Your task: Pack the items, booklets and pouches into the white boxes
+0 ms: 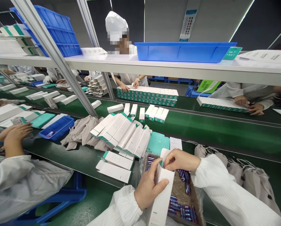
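My left hand (152, 186) is wrapped round a long white box (161, 201), thumb on its near face and fingers behind. The box stands tilted, its upper end open with a teal flap edge. At that upper end my right hand (180, 159) has its fingers pinched together; what they hold, if anything, is hidden. Under both hands lies a carton (198, 201) with blue and red batteries (183, 212) in it. Just beyond are teal booklets (157, 141) and a pile of white boxes (128, 131).
Grey cloth bags (256, 182) lie at the right, more (84, 131) at the left. A blue tray (57, 127) sits near a co-worker's hands (16, 135). A shelf (121, 62) crosses above the green conveyor (201, 122). Across it, people handle boxes (147, 94).
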### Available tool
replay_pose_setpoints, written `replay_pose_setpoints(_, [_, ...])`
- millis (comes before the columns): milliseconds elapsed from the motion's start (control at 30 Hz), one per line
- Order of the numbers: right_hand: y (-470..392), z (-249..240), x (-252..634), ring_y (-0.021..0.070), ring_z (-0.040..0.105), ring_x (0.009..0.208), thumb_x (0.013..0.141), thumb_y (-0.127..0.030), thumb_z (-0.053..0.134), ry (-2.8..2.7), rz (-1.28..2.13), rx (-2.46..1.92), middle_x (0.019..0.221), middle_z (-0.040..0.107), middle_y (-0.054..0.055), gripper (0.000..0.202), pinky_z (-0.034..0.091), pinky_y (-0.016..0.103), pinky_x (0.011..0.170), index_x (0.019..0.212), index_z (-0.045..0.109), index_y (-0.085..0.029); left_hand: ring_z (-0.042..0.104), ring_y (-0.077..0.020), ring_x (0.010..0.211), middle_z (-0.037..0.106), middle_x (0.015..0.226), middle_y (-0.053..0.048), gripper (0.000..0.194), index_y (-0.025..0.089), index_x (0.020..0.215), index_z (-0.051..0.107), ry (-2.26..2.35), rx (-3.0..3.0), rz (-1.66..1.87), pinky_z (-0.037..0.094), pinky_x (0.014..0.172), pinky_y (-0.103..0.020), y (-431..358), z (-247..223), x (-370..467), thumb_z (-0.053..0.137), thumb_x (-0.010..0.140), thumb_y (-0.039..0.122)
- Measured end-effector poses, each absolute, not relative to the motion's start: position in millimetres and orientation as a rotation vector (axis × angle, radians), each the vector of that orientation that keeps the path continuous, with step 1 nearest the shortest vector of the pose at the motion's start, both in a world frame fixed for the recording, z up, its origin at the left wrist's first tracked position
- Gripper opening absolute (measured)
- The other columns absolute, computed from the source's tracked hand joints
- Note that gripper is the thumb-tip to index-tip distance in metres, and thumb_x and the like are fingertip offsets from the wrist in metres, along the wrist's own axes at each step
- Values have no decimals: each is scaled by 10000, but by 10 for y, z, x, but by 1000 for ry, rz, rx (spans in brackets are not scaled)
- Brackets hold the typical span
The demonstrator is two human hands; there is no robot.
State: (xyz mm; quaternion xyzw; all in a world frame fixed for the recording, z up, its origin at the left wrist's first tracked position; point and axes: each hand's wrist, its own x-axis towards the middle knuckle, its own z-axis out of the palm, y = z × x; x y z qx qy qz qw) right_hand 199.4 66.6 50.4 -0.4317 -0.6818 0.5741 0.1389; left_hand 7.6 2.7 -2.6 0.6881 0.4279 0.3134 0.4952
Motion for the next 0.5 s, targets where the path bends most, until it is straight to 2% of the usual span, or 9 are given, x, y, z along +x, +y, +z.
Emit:
replay_pose_setpoints(133, [560, 451, 2006, 148, 591, 620, 690, -425, 700, -1713, 1572, -1249, 645, 673, -8, 229, 469, 259, 610, 691, 719, -197, 536, -236, 1120, 564, 1258, -77, 459, 236, 1295, 410, 951, 1752, 811, 392, 948, -344, 71, 64, 55, 526, 858, 320])
replay_pose_setpoints(200, [444, 352, 1982, 163, 604, 709, 718, -477, 669, -1426, 1417, -1261, 738, 682, 6, 271, 482, 272, 674, 756, 700, -211, 544, -234, 1092, 578, 1215, -81, 374, 221, 1225, 461, 953, 1775, 823, 397, 939, -340, 85, 99, 43, 505, 870, 334])
replay_pose_setpoints(267, [308, 211, 1904, 188, 624, 803, 759, -541, 598, -1100, 1396, -1245, 871, 693, 29, 346, 499, 299, 722, 902, 680, -237, 567, -231, 1020, 604, 1128, -80, 318, 214, 1166, 483, 974, 1774, 821, 417, 893, -337, 85, 118, 35, 495, 872, 333])
replay_pose_setpoints(367, [133, 23, 1708, 251, 649, 896, 812, -622, 432, -807, 1716, -1151, 997, 699, 93, 530, 526, 375, 739, 1084, 646, -220, 573, -226, 967, 600, 1067, -72, 301, 222, 1134, 485, 963, 1804, 829, 425, 857, -333, 67, 116, 45, 503, 862, 349])
replay_pose_setpoints(433, [77, -20, 1594, 284, 651, 933, 784, -601, 489, -710, 1824, -1102, 995, 710, 111, 531, 527, 408, 777, 1067, 665, -187, 571, -229, 958, 591, 1044, -67, 295, 226, 1111, 494, 941, 1840, 833, 426, 849, -339, 54, 85, 68, 511, 852, 366])
replay_pose_setpoints(500, [71, 11, 1554, 298, 646, 964, 717, -532, 625, -710, 1727, -1140, 992, 720, 97, 462, 512, 427, 837, 1017, 687, -186, 578, -231, 927, 595, 1011, -63, 299, 224, 1087, 493, 942, 1815, 846, 435, 830, -351, 42, 24, 101, 528, 838, 386])
